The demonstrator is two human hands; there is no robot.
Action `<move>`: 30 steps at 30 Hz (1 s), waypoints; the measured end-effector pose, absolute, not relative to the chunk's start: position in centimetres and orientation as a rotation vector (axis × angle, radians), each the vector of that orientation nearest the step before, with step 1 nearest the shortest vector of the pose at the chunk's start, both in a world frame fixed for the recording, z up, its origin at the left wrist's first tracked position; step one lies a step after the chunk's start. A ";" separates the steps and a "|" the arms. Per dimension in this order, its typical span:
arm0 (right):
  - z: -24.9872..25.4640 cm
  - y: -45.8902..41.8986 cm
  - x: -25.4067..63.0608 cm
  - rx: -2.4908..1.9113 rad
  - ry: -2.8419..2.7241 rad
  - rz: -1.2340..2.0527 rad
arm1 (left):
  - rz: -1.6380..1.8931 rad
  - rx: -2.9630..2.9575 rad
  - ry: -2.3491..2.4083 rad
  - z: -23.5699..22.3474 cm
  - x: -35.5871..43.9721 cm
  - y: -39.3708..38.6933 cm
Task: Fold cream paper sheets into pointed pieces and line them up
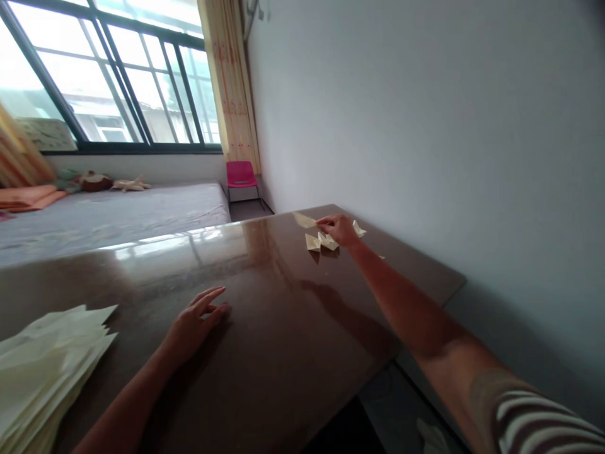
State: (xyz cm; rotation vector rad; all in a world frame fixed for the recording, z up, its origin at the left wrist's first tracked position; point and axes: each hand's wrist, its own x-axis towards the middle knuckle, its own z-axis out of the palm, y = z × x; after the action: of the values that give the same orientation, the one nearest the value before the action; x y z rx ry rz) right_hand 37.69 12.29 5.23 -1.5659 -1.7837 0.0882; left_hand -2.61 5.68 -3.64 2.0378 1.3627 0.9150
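Reaching across a glossy brown desk (274, 340), the person's right hand (339, 228) is near the far end, close to a pale wall (425, 126). Its grip is nearly closed, thumb and fingertips together at the edge of a flat cream paper sheet (304, 220); whether they pinch it, I cannot tell. Two folded paper pieces, a left one (312, 243) and a middle one (331, 243), sit on the desk just below that hand, with a third folded piece (358, 229) to its right. The left hand (193, 320) has a loose, empty grip, fingers parted, low over the desk. Nearby on the left lies a stack of cream paper (51, 372). Beyond are a bed (155, 205) and a pink chair (241, 174).
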 end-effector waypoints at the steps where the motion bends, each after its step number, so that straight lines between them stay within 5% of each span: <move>1: 5.3 12.6 40.2 -1.654 -1.717 0.022 | 0.892 2.094 1.385 -3.9 -2.7 5.9; 9: 0.2 14.7 48.1 -2.111 -1.598 -0.126 | 0.749 2.297 1.484 -4.7 -3.7 7.2; 16: 3.0 13.1 51.5 -2.079 -1.663 -0.083 | 0.765 2.378 1.489 -4.4 -4.0 7.2; 22: -0.4 6.4 54.2 -1.981 -1.656 0.726 | 0.715 2.409 1.501 -4.6 -3.9 7.2; 30: 4.2 12.2 47.3 -1.762 -1.639 -0.052 | 0.684 2.366 1.510 -4.7 -3.7 6.8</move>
State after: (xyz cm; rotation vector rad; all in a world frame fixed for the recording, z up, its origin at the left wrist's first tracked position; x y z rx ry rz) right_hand 47.31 12.23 4.22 -1.7617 -1.6389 -0.0520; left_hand -3.65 6.79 -4.67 2.3659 1.5100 0.6840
